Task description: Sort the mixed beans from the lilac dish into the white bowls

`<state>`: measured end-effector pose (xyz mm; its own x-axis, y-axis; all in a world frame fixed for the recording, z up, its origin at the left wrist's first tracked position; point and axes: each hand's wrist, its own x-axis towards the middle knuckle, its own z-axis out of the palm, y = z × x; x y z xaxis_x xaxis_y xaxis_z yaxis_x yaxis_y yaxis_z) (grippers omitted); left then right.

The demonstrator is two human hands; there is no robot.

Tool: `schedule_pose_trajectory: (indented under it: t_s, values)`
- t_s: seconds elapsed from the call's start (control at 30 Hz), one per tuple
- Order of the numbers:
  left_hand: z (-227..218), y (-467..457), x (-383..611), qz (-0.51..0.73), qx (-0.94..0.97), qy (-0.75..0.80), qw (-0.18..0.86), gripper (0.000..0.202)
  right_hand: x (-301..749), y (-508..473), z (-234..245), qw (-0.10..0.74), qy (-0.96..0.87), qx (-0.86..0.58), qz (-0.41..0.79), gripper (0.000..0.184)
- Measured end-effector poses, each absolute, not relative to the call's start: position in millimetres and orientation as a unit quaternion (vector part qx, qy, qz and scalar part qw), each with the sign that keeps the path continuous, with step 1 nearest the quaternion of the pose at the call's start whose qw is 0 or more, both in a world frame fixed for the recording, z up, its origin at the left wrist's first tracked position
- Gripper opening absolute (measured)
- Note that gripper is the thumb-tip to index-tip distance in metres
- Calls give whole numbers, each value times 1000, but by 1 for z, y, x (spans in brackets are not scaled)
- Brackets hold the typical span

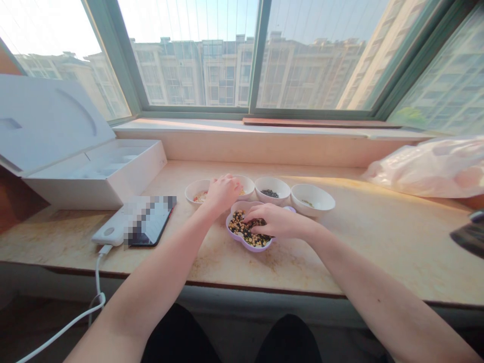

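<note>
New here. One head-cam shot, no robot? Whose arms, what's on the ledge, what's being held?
There is no machine here. This picture comes from a camera worn on a person's head, looking forward and down, so the two bare arms are the wearer's own. The right hand is down among mixed dark and yellow beans in a lilac flower-shaped plastic dish. The left hand is over four small white ceramic bowls, one showing black beans. Neither hand clearly holds anything. The pale marble window ledge also bears a white power bank with a cable, a pixelated phone, an open white cardboard box and a translucent plastic bag.
</note>
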<state>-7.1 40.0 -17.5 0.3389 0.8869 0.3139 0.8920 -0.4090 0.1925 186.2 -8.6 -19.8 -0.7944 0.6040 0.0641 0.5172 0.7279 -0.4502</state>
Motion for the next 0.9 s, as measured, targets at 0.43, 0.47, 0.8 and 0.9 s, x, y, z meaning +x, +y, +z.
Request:
schedule_pose_trajectory:
  t_s: [0.43, 0.47, 0.8, 0.9]
  values:
    - [-20, 41, -7, -213, -813, -541, -16, 34, 188, -3, -27, 109, -907, -333, 233, 33]
    - [-20, 41, -7, -214, -812, -543, -16, 34, 188, -3, -27, 109, -905, -338, 234, 33]
    - [-19, 40, -8, -218, -811, -542, -20, 34, 191, -1, -31, 139, -895, -356, 229, 27]
    - [-19, 40, -8, -217, -811, -542, -20, 34, 192, 0, -31, 144, -892, -359, 234, 26]
